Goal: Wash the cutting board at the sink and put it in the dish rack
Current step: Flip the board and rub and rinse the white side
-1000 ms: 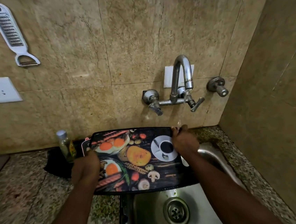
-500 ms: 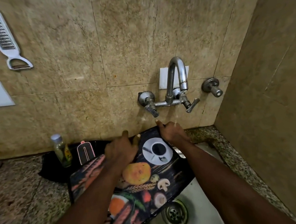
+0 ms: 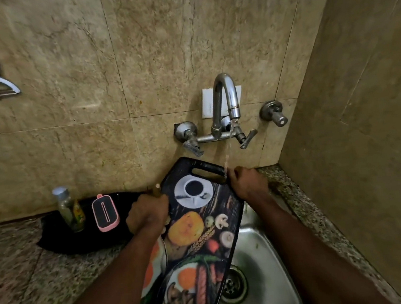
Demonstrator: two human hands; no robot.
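The steel sink (image 3: 266, 251) lies below both hands, and the printed cutting board (image 3: 198, 236) slants over it between them, with its handle slot toward the wall. The left hand (image 3: 148, 216) grips the board's left edge. The right hand (image 3: 247, 184) clasps its top right corner, where a thin stream from the tap (image 3: 224, 104) above lands.
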